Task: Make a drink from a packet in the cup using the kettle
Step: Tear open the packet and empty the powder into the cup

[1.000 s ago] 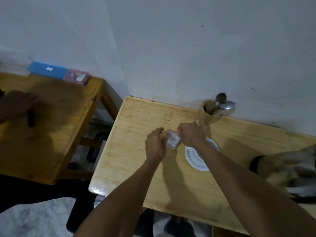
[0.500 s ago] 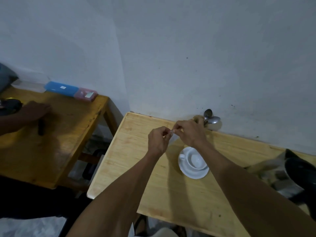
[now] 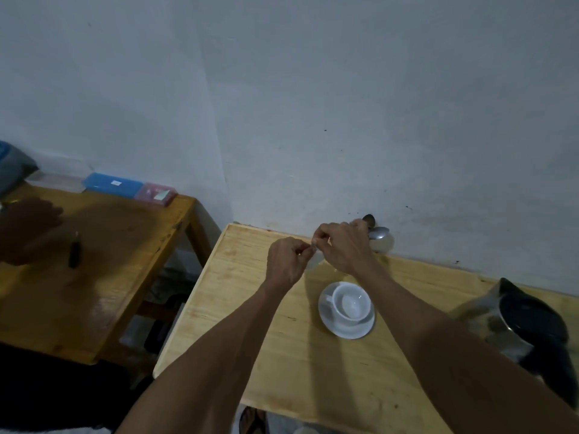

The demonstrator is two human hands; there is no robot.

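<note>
A small white packet (image 3: 315, 260) is pinched at its top edge between my left hand (image 3: 286, 261) and my right hand (image 3: 343, 245), held above the wooden table (image 3: 250, 308). Most of the packet is hidden by my fingers. Below and to the right of my hands, a white cup (image 3: 350, 303) stands on a white saucer (image 3: 329, 321); the cup looks to hold nothing. A steel kettle (image 3: 526, 327) with a black lid and handle stands at the table's right edge, behind my right forearm.
A holder with spoons (image 3: 377, 231) stands against the wall behind my right hand. On a second wooden table (image 3: 119, 277) to the left lie a blue box (image 3: 112, 184), a pink box (image 3: 156, 194), a dark pen-like item (image 3: 74, 253) and another person's hand (image 3: 28, 227).
My view has tilted up, so the table sits lower in frame. My hands moved the packet from beside the saucer up toward the wall, fingertips now pinching its top edge.
</note>
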